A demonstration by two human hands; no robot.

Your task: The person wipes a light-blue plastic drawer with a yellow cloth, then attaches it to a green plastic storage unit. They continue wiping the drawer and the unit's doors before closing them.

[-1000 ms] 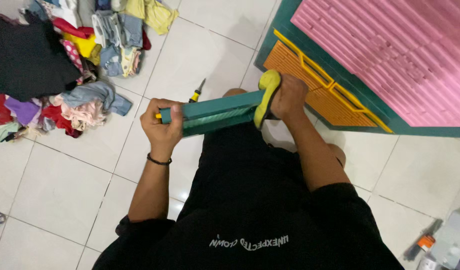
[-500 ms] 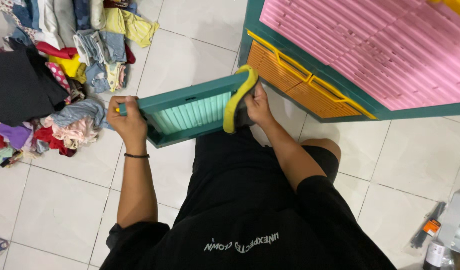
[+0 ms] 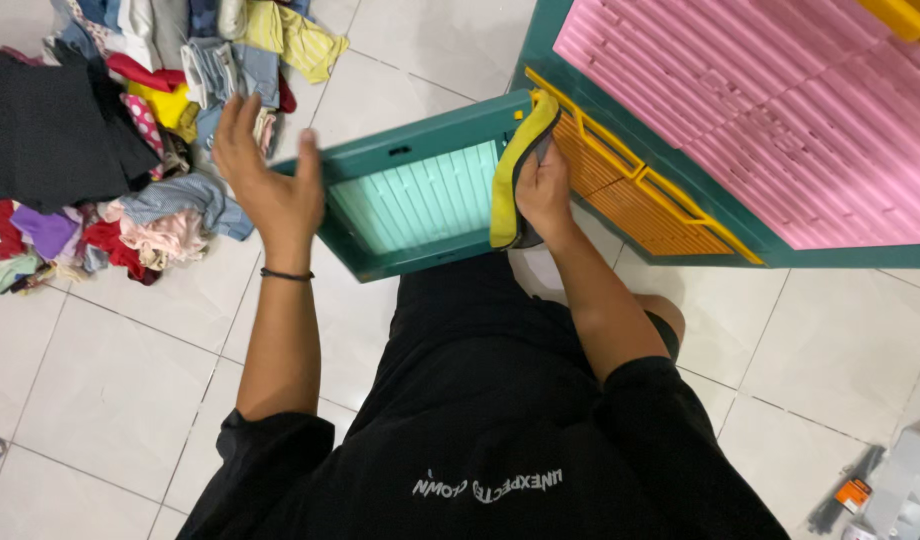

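Since half a second ago, the green plastic drawer panel with a pale mint slatted inset [image 3: 420,195] has turned flatter toward the camera and now sits in the upper middle of the frame, and the left hand [image 3: 270,180] has let go of its left end. That hand is now spread open beside the panel's left edge, fingers splayed, holding nothing; whether the palm touches the edge I cannot tell. The right hand [image 3: 543,190] is closed around the panel's right end, pressing a curved yellow plastic strip [image 3: 517,165] against it. Behind that hand, at the upper right, lies a large green plastic cabinet with pink ribbed fronts [image 3: 780,130] and orange mesh drawers [image 3: 630,190]. A heap of mixed coloured clothes [image 3: 100,150] fills the upper left on the white tiled floor [image 3: 110,390].
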